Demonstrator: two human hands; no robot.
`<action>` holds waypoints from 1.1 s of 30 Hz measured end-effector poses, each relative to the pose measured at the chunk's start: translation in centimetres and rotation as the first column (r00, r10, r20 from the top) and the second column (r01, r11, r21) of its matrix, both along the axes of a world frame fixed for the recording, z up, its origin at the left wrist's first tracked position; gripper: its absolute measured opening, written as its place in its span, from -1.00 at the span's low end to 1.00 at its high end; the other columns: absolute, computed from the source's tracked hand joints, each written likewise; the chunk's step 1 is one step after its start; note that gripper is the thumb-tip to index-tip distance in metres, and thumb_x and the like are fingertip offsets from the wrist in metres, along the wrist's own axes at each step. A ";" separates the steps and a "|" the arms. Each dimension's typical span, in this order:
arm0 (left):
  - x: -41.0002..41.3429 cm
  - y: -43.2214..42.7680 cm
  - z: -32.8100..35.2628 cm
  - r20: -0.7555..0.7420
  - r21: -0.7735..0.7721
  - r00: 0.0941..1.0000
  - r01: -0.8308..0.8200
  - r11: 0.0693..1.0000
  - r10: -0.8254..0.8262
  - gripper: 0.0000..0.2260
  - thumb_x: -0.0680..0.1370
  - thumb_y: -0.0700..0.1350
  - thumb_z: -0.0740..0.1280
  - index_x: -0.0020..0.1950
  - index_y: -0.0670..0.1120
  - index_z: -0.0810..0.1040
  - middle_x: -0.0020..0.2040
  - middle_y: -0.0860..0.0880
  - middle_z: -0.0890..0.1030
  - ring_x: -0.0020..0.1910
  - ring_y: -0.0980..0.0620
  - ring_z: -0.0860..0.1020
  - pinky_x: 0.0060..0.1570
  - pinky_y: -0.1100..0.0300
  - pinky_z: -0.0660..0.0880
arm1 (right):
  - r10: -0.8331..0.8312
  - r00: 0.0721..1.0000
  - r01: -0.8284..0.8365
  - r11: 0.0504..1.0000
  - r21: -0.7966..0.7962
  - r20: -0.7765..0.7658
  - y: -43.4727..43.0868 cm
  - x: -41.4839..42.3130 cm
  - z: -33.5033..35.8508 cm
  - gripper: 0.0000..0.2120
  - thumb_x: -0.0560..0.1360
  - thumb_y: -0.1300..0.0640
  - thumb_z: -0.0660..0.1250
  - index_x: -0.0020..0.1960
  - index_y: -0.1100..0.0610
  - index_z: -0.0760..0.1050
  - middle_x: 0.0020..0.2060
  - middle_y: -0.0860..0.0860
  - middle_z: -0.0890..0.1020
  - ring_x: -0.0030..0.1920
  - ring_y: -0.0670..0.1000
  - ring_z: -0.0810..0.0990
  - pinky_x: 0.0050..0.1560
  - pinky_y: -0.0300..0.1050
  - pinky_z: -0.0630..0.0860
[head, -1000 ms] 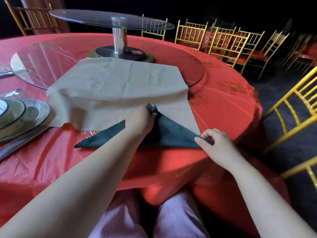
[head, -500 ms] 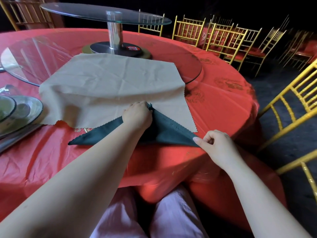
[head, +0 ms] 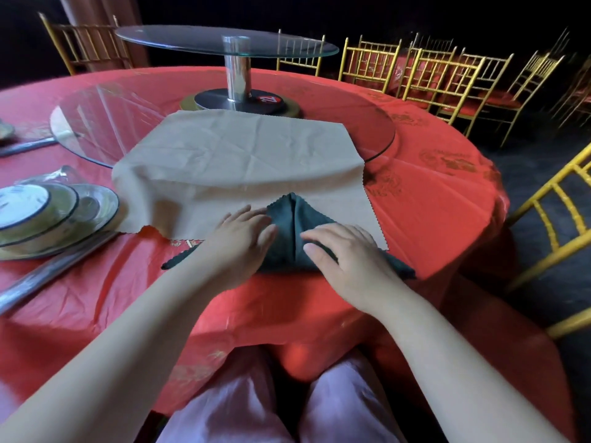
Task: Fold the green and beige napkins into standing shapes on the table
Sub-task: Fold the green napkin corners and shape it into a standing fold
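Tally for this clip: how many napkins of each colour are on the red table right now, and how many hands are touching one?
Dark green cloth napkin, partly folded: 1
Beige cloth napkin, spread flat: 1
Total napkins: 2
Hands on the green napkin: 2, left hand and right hand, both lying flat on it.

Green napkin [head: 294, 238], beige napkin [head: 243, 161]

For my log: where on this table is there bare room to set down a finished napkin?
Bare red cloth lies right of the beige napkin, out to the table edge, and in the near-left strip in front of the stacked plates. The centre is crowded: both hands, left and right, press the green napkin.
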State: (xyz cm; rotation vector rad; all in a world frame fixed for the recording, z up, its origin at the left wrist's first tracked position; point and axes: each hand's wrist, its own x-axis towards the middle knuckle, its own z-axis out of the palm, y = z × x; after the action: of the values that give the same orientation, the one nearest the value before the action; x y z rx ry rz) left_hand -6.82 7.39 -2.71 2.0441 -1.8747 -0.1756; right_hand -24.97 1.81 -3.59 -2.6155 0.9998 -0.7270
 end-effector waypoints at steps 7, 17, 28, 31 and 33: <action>0.6 2.4 -2.9 0.127 0.087 0.985 -0.127 0.988 0.115 -0.22 0.37 0.33 -0.35 0.53 0.03 -0.04 0.54 0.10 -0.03 0.52 0.11 -0.10 0.45 0.08 -0.16 | 0.140 0.865 -0.076 0.986 0.150 -0.483 -1.5 3.7 -1.1 -0.51 0.60 -0.15 -0.11 0.50 -0.15 -0.12 0.52 -0.13 -0.10 0.50 -0.10 -0.17 0.47 0.06 -0.28; 3.1 3.9 -3.6 0.186 0.146 0.937 -0.324 0.935 0.296 -0.50 0.59 0.19 -0.10 0.50 0.18 -0.15 0.55 0.03 -0.09 0.52 0.04 -0.12 0.47 0.01 -0.11 | 0.131 0.844 -0.047 0.984 0.171 -0.521 -1.4 3.5 -1.2 -0.47 0.61 -0.11 -0.16 0.52 -0.02 -0.22 0.51 -0.15 -0.17 0.49 -0.15 -0.23 0.48 0.03 -0.28; 3.0 4.1 -1.5 0.255 0.055 0.896 -0.388 0.920 0.363 -0.38 0.54 -0.19 0.04 0.52 0.03 -0.19 0.55 -0.05 -0.18 0.51 -0.02 -0.22 0.45 -0.02 -0.22 | 0.140 0.865 -0.052 0.980 0.192 -0.481 -1.6 3.5 -1.3 -0.47 0.61 -0.14 -0.13 0.52 -0.05 -0.19 0.51 -0.17 -0.15 0.49 -0.17 -0.21 0.47 0.00 -0.31; -0.7 1.8 -0.7 0.178 -0.016 0.976 -0.126 0.992 0.126 -0.45 0.58 -0.19 0.05 0.53 -0.10 -0.11 0.55 -0.02 -0.01 0.52 0.01 -0.08 0.46 0.10 -0.10 | 0.109 0.931 -0.054 0.985 0.166 -0.348 -1.3 3.2 -1.0 -0.46 0.59 -0.15 -0.05 0.52 -0.04 -0.04 0.52 -0.13 -0.04 0.50 -0.16 -0.10 0.47 0.01 -0.30; -2.6 0.5 -1.0 0.129 0.015 0.991 -0.038 0.999 0.036 -0.53 0.63 -0.06 -0.01 0.53 -0.10 -0.03 0.54 0.00 0.07 0.52 0.02 -0.02 0.45 0.11 -0.05 | 0.003 0.970 0.008 0.999 0.044 -0.241 -1.1 2.5 -0.5 -0.54 0.60 -0.08 0.03 0.47 -0.02 0.14 0.49 -0.10 0.15 0.48 -0.12 0.08 0.47 0.03 -0.27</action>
State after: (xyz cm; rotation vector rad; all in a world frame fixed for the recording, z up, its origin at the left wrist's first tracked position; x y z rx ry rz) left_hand -9.46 7.87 -3.72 2.1466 -1.9149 -0.0517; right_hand -22.47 0.72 -4.07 -2.7095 1.0701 -0.3867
